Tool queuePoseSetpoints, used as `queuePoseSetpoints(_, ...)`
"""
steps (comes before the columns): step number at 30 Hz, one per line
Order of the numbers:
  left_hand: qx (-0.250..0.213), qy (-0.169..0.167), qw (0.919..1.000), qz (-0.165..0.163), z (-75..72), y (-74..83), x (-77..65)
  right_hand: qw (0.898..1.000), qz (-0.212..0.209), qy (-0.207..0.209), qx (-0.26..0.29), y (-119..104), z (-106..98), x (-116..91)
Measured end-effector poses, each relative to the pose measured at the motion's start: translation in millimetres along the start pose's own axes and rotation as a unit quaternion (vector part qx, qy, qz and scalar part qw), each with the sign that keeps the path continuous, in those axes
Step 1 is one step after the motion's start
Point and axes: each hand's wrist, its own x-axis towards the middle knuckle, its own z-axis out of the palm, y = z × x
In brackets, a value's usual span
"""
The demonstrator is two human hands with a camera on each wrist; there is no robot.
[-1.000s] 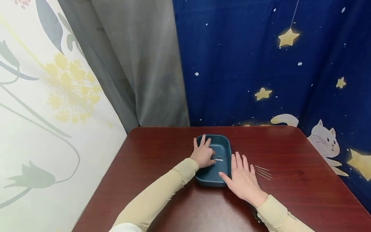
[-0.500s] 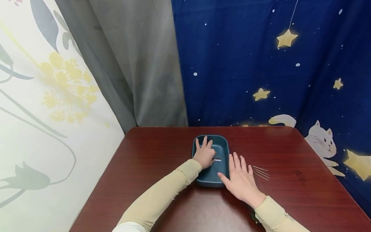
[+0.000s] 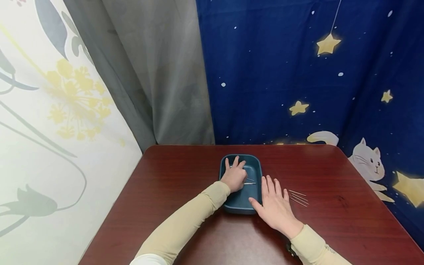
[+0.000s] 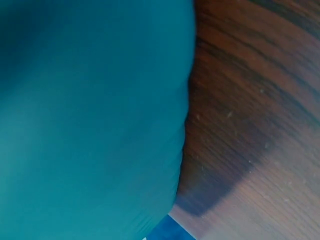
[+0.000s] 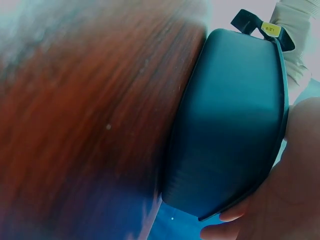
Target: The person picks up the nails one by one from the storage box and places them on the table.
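My left hand (image 3: 234, 179) reaches into a dark teal tray (image 3: 240, 211), some fingers spread toward its far end and the index finger bent down. Beside it thin silver needle-like rods (image 3: 250, 183) lie on the tray's floor. The thumb and index fingertips are hidden, so a pinch cannot be made out. My right hand (image 3: 277, 207) lies with straight fingers along the tray's right rim, the thumb over the near corner. In the right wrist view, that hand (image 5: 285, 190) touches the rim of the tray (image 5: 227, 120). The left wrist view has only the tray's outer wall (image 4: 95, 120) and tabletop.
Several more thin silver rods (image 3: 299, 198) lie side by side on the dark red wooden table (image 3: 172, 173), right of my right hand. A black wrist mount (image 5: 257, 27) with a yellow label shows past the tray. Grey and blue curtains (image 3: 265, 73) hang behind the table.
In the tray the rods have shifted: those that crossed beside my left hand now lie apart, and less of them shows. My left hand has barely moved; the right hand stays at the rim.
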Motion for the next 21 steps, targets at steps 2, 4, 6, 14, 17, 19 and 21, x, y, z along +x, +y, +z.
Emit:
queuePoseSetpoints(2,0.001,-0.005,1.0000,0.000,0.1,0.7,0.1,1.000,0.003,-0.003,0.000,0.1,0.1,0.1)
queuePoseSetpoints(4,0.003,-0.015,0.9999,-0.002,0.1,1.6,0.0,1.000,0.004,-0.006,0.001,0.3,0.0,0.3)
queuePoseSetpoints(6,0.002,-0.028,0.9996,-0.007,-0.5,2.3,-0.3,1.000,0.005,-0.007,0.002,0.3,0.1,0.4)
queuePoseSetpoints(14,-0.007,-0.096,0.9953,-0.015,-2.8,1.3,-1.3,1.000,0.005,-0.005,0.004,-0.3,1.1,0.4)
queuePoseSetpoints(17,-0.013,-0.110,0.9937,-0.015,-2.8,0.5,-1.7,1.000,0.006,-0.005,0.006,0.1,1.7,0.3)
queuePoseSetpoints(19,-0.014,-0.108,0.9939,-0.015,-3.2,0.0,-2.4,1.000,0.006,-0.006,0.006,0.2,1.5,0.3)
queuePoseSetpoints(21,-0.017,-0.106,0.9941,-0.016,-4.4,-0.7,-2.9,1.000,0.005,-0.004,0.007,-0.2,0.2,0.4)
